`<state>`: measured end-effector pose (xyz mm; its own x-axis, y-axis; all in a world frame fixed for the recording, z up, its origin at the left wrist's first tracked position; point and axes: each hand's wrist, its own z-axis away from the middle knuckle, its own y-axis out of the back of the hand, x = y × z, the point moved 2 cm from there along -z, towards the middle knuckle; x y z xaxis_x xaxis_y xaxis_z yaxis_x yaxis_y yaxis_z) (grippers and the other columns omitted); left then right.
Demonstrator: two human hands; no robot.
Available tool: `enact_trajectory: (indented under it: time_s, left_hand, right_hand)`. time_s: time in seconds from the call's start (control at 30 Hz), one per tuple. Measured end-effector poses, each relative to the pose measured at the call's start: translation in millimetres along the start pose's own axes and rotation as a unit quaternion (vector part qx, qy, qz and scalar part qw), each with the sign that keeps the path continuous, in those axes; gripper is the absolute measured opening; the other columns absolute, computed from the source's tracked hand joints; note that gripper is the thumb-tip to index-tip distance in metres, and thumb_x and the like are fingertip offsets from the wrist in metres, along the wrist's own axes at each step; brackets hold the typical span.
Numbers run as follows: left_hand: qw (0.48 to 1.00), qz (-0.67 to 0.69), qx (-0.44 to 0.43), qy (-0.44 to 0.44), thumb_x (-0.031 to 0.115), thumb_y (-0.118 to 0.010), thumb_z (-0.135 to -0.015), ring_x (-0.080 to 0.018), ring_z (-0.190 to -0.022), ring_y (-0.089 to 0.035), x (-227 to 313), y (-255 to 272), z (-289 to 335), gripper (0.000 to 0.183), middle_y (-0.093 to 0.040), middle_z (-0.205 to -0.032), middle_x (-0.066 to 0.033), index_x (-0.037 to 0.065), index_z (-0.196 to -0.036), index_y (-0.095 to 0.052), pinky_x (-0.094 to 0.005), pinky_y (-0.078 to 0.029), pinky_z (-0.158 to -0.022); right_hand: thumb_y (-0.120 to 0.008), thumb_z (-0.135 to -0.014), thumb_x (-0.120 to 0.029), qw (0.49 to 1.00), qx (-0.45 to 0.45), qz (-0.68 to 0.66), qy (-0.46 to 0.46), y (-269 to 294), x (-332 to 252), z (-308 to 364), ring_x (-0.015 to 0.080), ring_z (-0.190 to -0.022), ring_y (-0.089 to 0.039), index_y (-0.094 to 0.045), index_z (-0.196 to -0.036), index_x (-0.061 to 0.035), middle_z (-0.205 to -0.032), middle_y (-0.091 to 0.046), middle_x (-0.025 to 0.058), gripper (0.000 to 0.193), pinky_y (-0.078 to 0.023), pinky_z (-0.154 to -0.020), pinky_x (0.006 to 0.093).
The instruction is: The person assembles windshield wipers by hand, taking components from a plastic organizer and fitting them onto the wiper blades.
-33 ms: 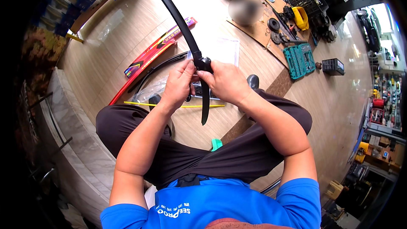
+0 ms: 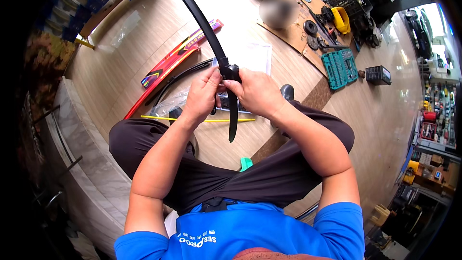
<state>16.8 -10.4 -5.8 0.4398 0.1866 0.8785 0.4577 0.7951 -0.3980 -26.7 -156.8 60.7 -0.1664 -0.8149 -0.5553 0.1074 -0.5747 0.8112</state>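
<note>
Long curved black wiper blade [image 2: 215, 45] held over tan wood-look floor [image 2: 380, 115], left hand [image 2: 204, 94] pinched closed at its chunky black central connector [image 2: 231, 71], right hand [image 2: 255, 91] curled around same joint — inner fingertips hidden, small black parts [image 2: 224, 102] below — half covered, shapes unclear

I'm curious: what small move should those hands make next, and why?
Perhaps a gentle press on the black joint with the right hand, the left hand steadying: both hands' fingers are gathered at it, and the blade extends past it both ways.
</note>
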Motion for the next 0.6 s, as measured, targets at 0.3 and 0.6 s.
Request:
enact_trajectory:
  time_s: [0.3,0.6]
  left_hand:
    - [0.998,0.04,-0.041,0.041,0.039,-0.045,-0.1,-0.0045,-0.058,-0.055,-5.2,9.0,-5.6,0.042,-0.064,-0.086,-0.0032,0.001,-0.114,-0.057,-0.0183,-0.043,-0.041]
    - [0.986,0.117,-0.042,0.112,0.036,-0.042,-0.101,-0.0079,-0.059,-0.058,11.0,-1.3,-3.5,0.036,-0.066,-0.085,-0.0041,0.004,-0.103,-0.058,-0.0182,-0.042,-0.042]
  right_hand:
    - [-0.065,-0.085,-0.04,0.987,-0.08,-0.136,0.011,3.6,-0.1,-4.1,0.0361,-0.075,-0.065,-0.066,-0.086,-0.001,-0.074,-0.065,0.0209,0.039,-0.05,-0.069,0.0444]
    - [-0.069,-0.086,-0.022,0.972,-0.113,-0.207,-0.024,-11.5,30.3,-8.6,0.012,-0.062,-0.059,-0.063,-0.087,0.0014,-0.071,-0.064,0.0063,0.025,-0.048,-0.056,0.027]
